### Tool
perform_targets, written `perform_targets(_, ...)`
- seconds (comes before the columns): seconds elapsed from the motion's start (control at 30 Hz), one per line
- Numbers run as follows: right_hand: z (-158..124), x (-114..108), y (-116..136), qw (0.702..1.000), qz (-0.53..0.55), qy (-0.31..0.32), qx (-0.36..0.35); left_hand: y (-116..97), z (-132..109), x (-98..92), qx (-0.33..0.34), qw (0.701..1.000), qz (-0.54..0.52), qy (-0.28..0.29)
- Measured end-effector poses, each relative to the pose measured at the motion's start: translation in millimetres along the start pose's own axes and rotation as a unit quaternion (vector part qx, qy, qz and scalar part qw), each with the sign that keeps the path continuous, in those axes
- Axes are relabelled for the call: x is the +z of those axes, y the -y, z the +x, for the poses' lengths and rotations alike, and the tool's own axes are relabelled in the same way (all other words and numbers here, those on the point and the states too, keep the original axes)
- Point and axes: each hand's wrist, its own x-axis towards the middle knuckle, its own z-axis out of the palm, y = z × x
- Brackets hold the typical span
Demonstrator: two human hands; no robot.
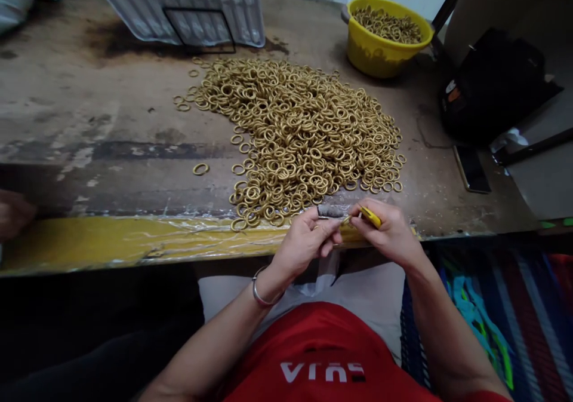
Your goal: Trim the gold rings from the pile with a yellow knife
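Observation:
My left hand (308, 235), with a silver bangle at the wrist, is closed at the table's front edge. Its thumb and fingers pinch a small gold ring (346, 220), mostly hidden by the fingertips. A grey wrap (330, 211) with a dark band covers one finger of this hand. Closed around a small yellow-handled cutter (370, 217), my right hand (388, 227) meets the left at the ring; the blade is too small to make out. Just beyond both hands spreads a large heap of gold rings (304, 127), and a single loose ring (201, 169) lies to its left.
A yellow basin (369, 46) of similar rings stands at the back right. A white ribbed container (188, 8) is at the back left. On the right lie a phone (472, 169) and a black bag (492, 85). Another person's hand (15, 214) shows at the left edge.

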Motion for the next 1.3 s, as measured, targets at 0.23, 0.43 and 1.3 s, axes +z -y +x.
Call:
perform_targets(0.23,-13,13,10,0.998,0.013,-0.046,-0.047,-1,-8,2.7,-0.015,0.998,-0.028,0.054)
perform_targets(0.43,-30,20,13,0.980,-0.193,-0.050,-0.017,0,-16,-0.2,0.041,0.998,0.039,0.015)
perform_targets(1.3,40,11,-44,0.901,-0.402,-0.076,0.141,4,-19,-12.0,-0.005,0.983,-0.151,0.104)
